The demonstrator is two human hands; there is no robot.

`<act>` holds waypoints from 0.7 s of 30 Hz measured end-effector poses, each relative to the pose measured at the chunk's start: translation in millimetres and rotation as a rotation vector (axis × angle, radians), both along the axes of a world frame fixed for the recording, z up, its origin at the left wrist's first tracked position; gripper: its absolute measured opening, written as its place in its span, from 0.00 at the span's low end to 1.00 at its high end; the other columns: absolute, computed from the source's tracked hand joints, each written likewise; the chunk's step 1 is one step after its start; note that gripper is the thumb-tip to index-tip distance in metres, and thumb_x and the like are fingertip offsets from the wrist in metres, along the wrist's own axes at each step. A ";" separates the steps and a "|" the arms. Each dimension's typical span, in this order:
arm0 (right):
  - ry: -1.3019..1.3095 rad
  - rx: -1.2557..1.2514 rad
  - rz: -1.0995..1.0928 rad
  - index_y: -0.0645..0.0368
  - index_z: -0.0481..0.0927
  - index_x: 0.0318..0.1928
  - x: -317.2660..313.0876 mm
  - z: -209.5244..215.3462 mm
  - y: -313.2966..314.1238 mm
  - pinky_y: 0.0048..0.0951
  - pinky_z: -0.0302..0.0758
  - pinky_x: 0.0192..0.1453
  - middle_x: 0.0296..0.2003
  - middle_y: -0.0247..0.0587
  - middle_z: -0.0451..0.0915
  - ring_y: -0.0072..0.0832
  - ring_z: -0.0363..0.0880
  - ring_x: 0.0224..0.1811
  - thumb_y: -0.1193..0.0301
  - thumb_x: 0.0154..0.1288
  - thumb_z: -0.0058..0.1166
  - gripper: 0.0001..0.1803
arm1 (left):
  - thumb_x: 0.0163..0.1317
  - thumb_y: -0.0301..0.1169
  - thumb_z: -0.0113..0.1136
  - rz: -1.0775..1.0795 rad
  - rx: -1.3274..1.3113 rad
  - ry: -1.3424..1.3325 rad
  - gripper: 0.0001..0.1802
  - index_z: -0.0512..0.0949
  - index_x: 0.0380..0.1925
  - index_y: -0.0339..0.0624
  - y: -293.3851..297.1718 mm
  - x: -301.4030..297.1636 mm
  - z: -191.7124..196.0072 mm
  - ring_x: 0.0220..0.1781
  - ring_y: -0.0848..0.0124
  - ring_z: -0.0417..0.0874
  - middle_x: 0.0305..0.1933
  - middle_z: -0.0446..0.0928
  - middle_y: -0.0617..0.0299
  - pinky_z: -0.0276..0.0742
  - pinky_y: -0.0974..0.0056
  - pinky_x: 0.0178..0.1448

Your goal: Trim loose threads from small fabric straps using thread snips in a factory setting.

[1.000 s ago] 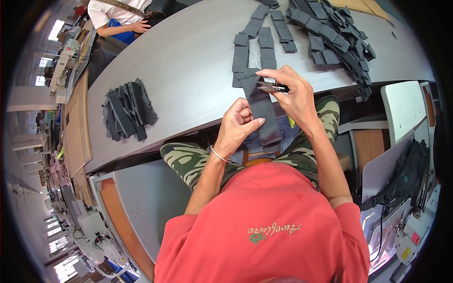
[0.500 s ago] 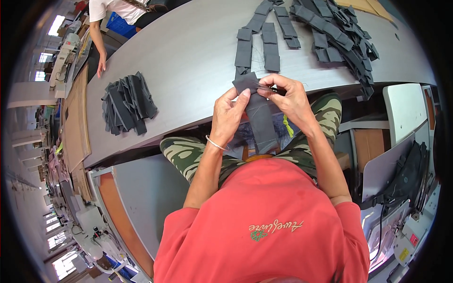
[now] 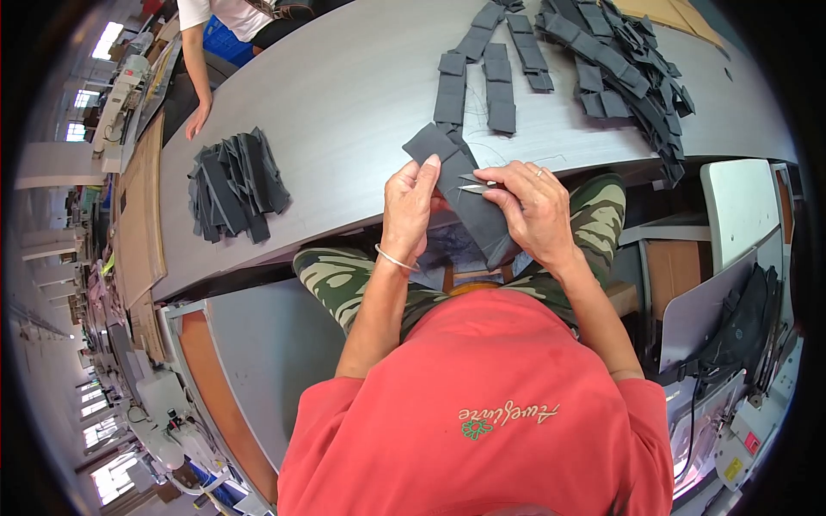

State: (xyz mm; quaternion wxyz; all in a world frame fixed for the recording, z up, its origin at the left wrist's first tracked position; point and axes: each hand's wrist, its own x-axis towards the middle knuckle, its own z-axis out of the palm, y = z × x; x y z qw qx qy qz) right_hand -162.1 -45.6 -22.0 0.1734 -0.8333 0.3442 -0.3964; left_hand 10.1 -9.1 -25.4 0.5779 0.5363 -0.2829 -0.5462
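My left hand (image 3: 407, 206) pinches the edge of a dark grey fabric strip (image 3: 475, 213) between thumb and fingers. The strip slants over the table's front edge, its squared upper end toward the far left and its lower end above my lap. In my right hand (image 3: 540, 211) are small thread snips (image 3: 472, 187), mostly hidden by the fingers. Their pale pointed blades lie over the strip's right side, touching or very near it. Beyond the strip runs a chain of folded dark pieces (image 3: 451, 95), with loose threads beside it.
A bundle of dark strips (image 3: 237, 187) lies on the left of the grey table (image 3: 353, 112). A large heap of folded strips (image 3: 615, 64) hangs over the edge at the right. At the far left, another person's hand (image 3: 198, 119) rests by the table edge.
The fabric strip has turned, its upper end now tilting left. My right hand has moved down along it, and the snips' blades now show. The other person's hand has shifted slightly.
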 end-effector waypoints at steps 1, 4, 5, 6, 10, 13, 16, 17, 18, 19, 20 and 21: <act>-0.025 0.015 -0.019 0.52 0.81 0.38 1.3 -1.8 0.5 0.30 0.67 0.34 0.27 0.31 0.77 0.30 0.75 0.30 0.71 0.53 0.61 0.10 | 0.67 0.37 0.53 0.000 -0.001 -0.002 0.12 0.74 0.31 0.40 0.2 0.4 0.1 0.25 0.78 0.79 0.28 0.78 0.63 0.78 0.71 0.31; -0.034 0.023 -0.047 0.52 0.81 0.38 3.4 -2.9 2.2 0.30 0.68 0.34 0.27 0.31 0.77 0.31 0.76 0.30 0.71 0.54 0.60 0.09 | 0.67 0.38 0.53 -0.007 0.014 0.043 0.12 0.74 0.33 0.40 1.7 2.1 -2.0 0.26 0.75 0.80 0.30 0.79 0.60 0.78 0.70 0.31; -0.018 0.015 -0.057 0.52 0.81 0.38 3.9 -3.0 2.4 0.30 0.69 0.34 0.27 0.32 0.77 0.31 0.76 0.30 0.71 0.54 0.60 0.09 | 0.67 0.38 0.53 -0.007 0.018 0.033 0.13 0.74 0.33 0.39 2.5 2.5 -4.1 0.27 0.75 0.81 0.30 0.79 0.60 0.78 0.70 0.32; -0.018 0.014 -0.058 0.52 0.81 0.38 3.7 -4.0 1.5 0.30 0.69 0.34 0.27 0.32 0.77 0.31 0.76 0.30 0.71 0.54 0.60 0.09 | 0.67 0.38 0.53 -0.009 0.022 0.023 0.13 0.74 0.33 0.39 3.0 2.5 -5.0 0.27 0.74 0.81 0.30 0.79 0.60 0.78 0.69 0.32; -0.131 0.098 -0.140 0.54 0.81 0.37 1.5 -4.2 -3.7 0.32 0.71 0.34 0.28 0.34 0.77 0.34 0.77 0.28 0.73 0.55 0.59 0.08 | 0.67 0.38 0.53 0.000 0.026 0.020 0.13 0.74 0.33 0.38 4.8 3.4 -3.4 0.27 0.73 0.81 0.30 0.79 0.59 0.78 0.69 0.32; -0.131 0.209 -0.136 0.53 0.81 0.38 -0.7 6.8 -1.9 0.33 0.72 0.32 0.30 0.35 0.75 0.35 0.77 0.28 0.74 0.55 0.59 0.09 | 0.67 0.38 0.52 0.018 0.015 0.038 0.13 0.73 0.33 0.38 5.7 6.3 -1.8 0.27 0.73 0.81 0.29 0.79 0.58 0.78 0.69 0.31; -0.062 0.240 -0.071 0.49 0.81 0.39 0.1 7.6 1.9 0.33 0.72 0.31 0.33 0.35 0.71 0.36 0.76 0.27 0.73 0.52 0.61 0.11 | 0.67 0.38 0.52 0.023 0.011 0.009 0.13 0.73 0.32 0.38 4.7 5.8 -0.3 0.25 0.74 0.80 0.29 0.79 0.58 0.78 0.70 0.30; -0.034 0.155 -0.032 0.49 0.81 0.38 1.5 3.5 1.6 0.33 0.72 0.31 0.32 0.35 0.72 0.35 0.76 0.27 0.73 0.51 0.62 0.12 | 0.68 0.38 0.52 0.019 0.007 0.010 0.13 0.73 0.32 0.38 3.5 5.2 -0.6 0.25 0.74 0.80 0.29 0.79 0.58 0.78 0.71 0.29; -0.006 0.066 0.005 0.49 0.81 0.38 2.6 0.6 2.2 0.33 0.71 0.30 0.32 0.35 0.72 0.35 0.75 0.27 0.72 0.50 0.63 0.12 | 0.68 0.38 0.52 0.013 0.000 0.013 0.14 0.73 0.31 0.38 3.2 4.2 -0.5 0.24 0.74 0.80 0.29 0.79 0.59 0.77 0.71 0.28; 0.006 0.034 0.011 0.48 0.82 0.38 3.9 -0.8 3.8 0.33 0.71 0.30 0.32 0.34 0.72 0.34 0.75 0.26 0.72 0.49 0.63 0.13 | 0.68 0.38 0.52 0.015 -0.003 0.014 0.14 0.73 0.31 0.38 3.7 2.7 -0.7 0.24 0.74 0.80 0.29 0.79 0.59 0.77 0.71 0.28; 0.006 0.032 0.013 0.48 0.82 0.38 4.9 -0.4 5.7 0.33 0.71 0.30 0.32 0.34 0.72 0.34 0.75 0.26 0.72 0.49 0.63 0.13 | 0.68 0.38 0.52 0.016 0.000 0.023 0.14 0.73 0.30 0.38 4.4 1.2 -1.3 0.24 0.75 0.79 0.28 0.78 0.59 0.77 0.71 0.27; 0.017 0.015 0.028 0.48 0.82 0.38 6.5 -0.8 6.6 0.33 0.70 0.30 0.32 0.34 0.72 0.34 0.75 0.26 0.72 0.49 0.63 0.13 | 0.68 0.38 0.52 0.018 0.004 0.031 0.14 0.72 0.30 0.39 4.3 1.5 -2.6 0.23 0.75 0.78 0.27 0.77 0.60 0.77 0.71 0.26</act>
